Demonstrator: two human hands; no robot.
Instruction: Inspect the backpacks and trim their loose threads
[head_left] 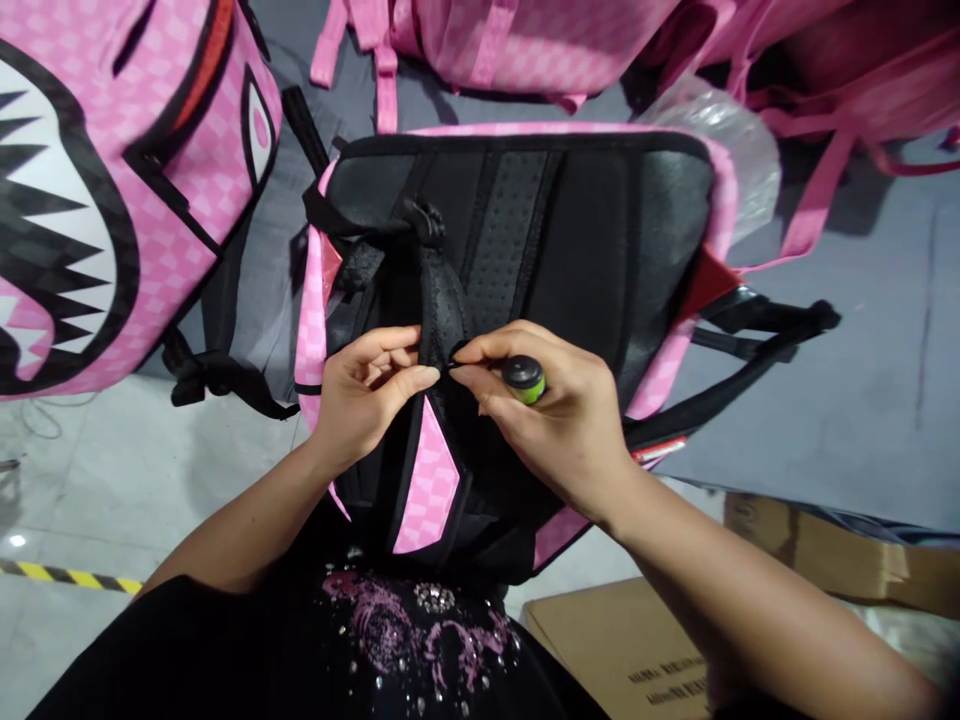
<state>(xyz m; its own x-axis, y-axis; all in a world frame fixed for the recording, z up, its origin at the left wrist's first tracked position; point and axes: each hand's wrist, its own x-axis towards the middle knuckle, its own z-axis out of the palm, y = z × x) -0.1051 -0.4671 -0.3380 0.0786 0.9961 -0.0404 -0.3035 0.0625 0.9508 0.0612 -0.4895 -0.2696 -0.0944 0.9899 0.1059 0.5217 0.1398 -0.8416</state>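
Observation:
A pink-checked backpack [592, 260] lies with its black padded back panel facing up in front of me. One black shoulder strap [442, 290] with a pink checked patch [429, 488] runs down towards my body. My left hand [371, 385] pinches the strap's left edge between thumb and fingers. On the other side, the thumb and index finger of my right hand [559, 405] are pinched at the strap's right edge. That hand also holds a tool with a round black-and-green handle end [523, 378]; its working end is hidden.
Left of the backpack stands a larger pink bag [172, 190] with a toothed mouth print. More pink bags [525, 45] lie along the back, beside clear plastic wrap [731, 140]. Cardboard boxes [615, 640] sit below the grey table [847, 380] at right.

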